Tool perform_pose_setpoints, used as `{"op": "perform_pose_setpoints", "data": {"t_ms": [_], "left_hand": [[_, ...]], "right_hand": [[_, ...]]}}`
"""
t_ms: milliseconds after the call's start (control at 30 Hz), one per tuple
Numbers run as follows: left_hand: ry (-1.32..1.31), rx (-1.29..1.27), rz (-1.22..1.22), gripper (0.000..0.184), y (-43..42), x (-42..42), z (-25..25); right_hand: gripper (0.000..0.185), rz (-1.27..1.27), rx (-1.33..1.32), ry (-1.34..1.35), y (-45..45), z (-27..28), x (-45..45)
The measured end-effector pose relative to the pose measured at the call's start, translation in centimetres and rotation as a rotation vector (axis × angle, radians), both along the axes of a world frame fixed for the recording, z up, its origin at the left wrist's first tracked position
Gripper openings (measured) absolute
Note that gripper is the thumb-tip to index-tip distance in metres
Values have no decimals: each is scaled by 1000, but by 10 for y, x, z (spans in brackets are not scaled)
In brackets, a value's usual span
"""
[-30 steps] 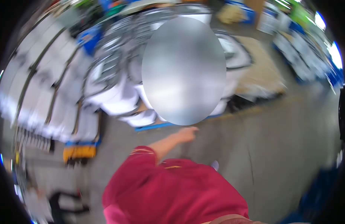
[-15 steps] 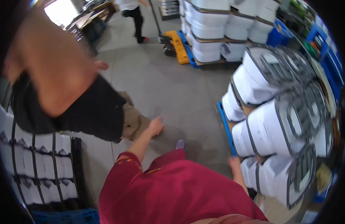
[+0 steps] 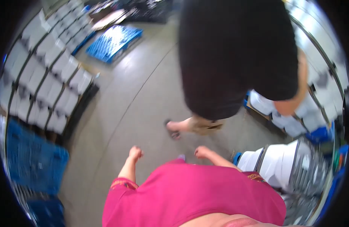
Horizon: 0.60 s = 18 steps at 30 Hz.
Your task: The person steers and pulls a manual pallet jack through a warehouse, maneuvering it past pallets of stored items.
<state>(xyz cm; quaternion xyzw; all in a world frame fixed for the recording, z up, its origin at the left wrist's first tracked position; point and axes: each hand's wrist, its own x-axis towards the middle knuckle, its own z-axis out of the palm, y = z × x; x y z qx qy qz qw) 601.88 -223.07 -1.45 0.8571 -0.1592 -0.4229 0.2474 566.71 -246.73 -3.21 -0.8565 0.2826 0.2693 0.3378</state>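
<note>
My left hand [image 3: 136, 152] hangs over the grey floor in front of me, its fingers curled, and nothing shows in it. Also curled, my right hand [image 3: 202, 152] is held in front of my body with nothing visible in it. Just ahead of it walks a person in a black top [image 3: 235, 53] and tan shorts [image 3: 206, 125]. Stacked white, grey-edged units [image 3: 276, 162] stand to the right of my right arm, apart from the hand. Neither hand touches anything that I can see.
At left rise strapped stacks of white units [image 3: 42, 72], with an upright blue pallet [image 3: 34, 157] nearer me. Another blue pallet [image 3: 114, 42] lies on the floor [image 3: 121, 113] farther off. More white stacks [image 3: 318, 45] stand at the far right.
My view has turned left and moved along the floor. The person in black has gone from my left to ahead on the right. Both my hands have swung; the yellow pallet jack is out of view.
</note>
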Motion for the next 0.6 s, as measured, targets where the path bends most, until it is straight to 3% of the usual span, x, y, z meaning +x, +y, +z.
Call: {"op": "perform_pose_setpoints", "data": {"t_ms": [67, 233, 300, 333, 400, 467, 500, 600], "left_hand": [[227, -205, 401, 42, -2, -28, 13], [328, -178, 554, 36, -31, -56, -11], [352, -303, 723, 17, -48, -41, -56], [455, -317, 700, 11, -48, -15, -108], [470, -315, 840, 7, -84, 11, -83], [471, -342, 1019, 7, -101, 61, -155], [635, -222, 1106, 5, -90, 108, -252], [517, -177, 863, 16, -158, 182, -199]], "right_hand": [[29, 5, -43, 4, -28, 20, 27], [26, 49, -105, -214, -76, 53, 131], [26, 74, -9, -266, -112, 69, 171], [26, 62, -41, -261, -133, 77, 191], [30, 0, -85, -233, -193, 76, 234], [32, -49, -153, -232, -266, 82, 268], [31, -138, -201, -228, -308, 88, 279], [30, -378, -276, -234, -401, 120, 275]]}}
